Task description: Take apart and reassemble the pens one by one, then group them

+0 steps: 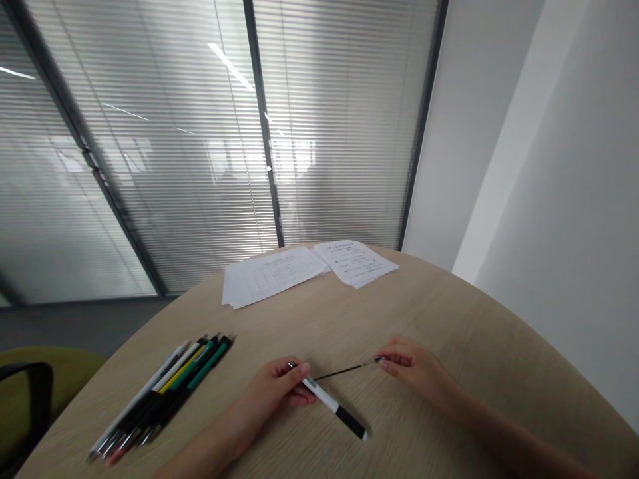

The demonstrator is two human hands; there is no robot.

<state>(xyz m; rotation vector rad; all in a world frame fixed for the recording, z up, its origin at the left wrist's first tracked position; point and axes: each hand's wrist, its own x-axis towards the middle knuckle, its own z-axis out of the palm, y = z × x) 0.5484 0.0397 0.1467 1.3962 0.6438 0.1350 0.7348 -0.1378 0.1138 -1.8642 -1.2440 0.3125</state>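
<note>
White-and-black pen [327, 398], thin refill [345, 370]
Left hand [285, 384] pinches the pen's white end; right of the pen, right hand [407, 362] pinches the refill.

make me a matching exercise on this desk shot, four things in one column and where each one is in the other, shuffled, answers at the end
Things
1. white-and-black pen
2. thin dark rod
3. row of pens
4. printed papers

Places
A. near the far edge of the table
B. held in the left hand, black end pointing away from the fingers
C. lying on the left part of the table
D. spanning the gap between the left hand and the right hand

Right pairs: 1-B, 2-D, 3-C, 4-A
</note>
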